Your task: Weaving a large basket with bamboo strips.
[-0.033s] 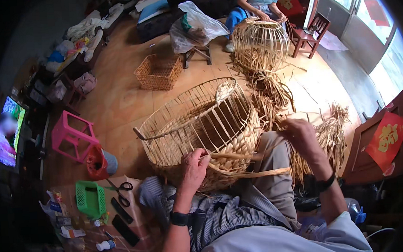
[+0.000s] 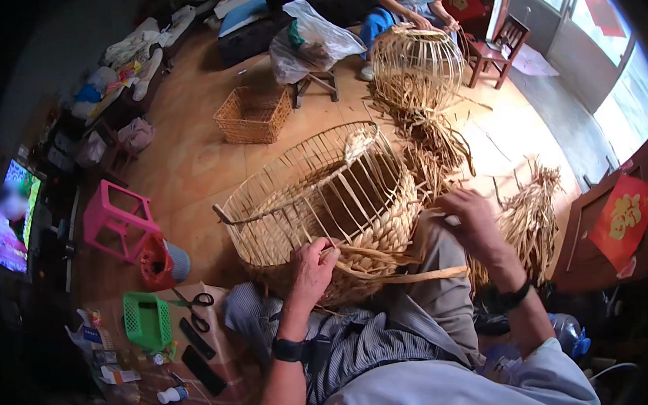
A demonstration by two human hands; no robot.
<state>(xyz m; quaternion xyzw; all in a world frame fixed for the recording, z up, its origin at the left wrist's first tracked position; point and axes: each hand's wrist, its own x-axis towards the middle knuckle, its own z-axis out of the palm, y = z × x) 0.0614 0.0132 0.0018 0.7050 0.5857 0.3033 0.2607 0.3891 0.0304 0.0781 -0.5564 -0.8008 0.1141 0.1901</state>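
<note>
A large half-woven basket (image 2: 386, 239) leans against my lap, its lower wall braided in thick dried-leaf strands. Bare upright stakes (image 2: 339, 201) and a thin rod stand above the weave. My left hand (image 2: 315, 270) is closed on a straw strand at the basket's near wall, fingertips pinched together. Loose strand ends (image 2: 425, 275) stick out to the right of it. Over my right knee, my right hand (image 2: 475, 221) is raised with curled fingers. A straw strand (image 2: 418, 245) rises from the wall toward its fingertips, and its end there is blurred.
A heap of dried stalks (image 2: 534, 215) lies right of my knee. Ahead, a person (image 2: 416, 7) works on another basket (image 2: 419, 67). Left are a pink stool (image 2: 117, 219), a waste bin (image 2: 175, 261), a green plastic basket (image 2: 146, 319) and scissors (image 2: 196, 305). A wicker basket (image 2: 253, 118) stands beyond.
My right hand has moved slightly left and turned, and the strand near it has shifted toward the basket. My left hand stays at the wall.
</note>
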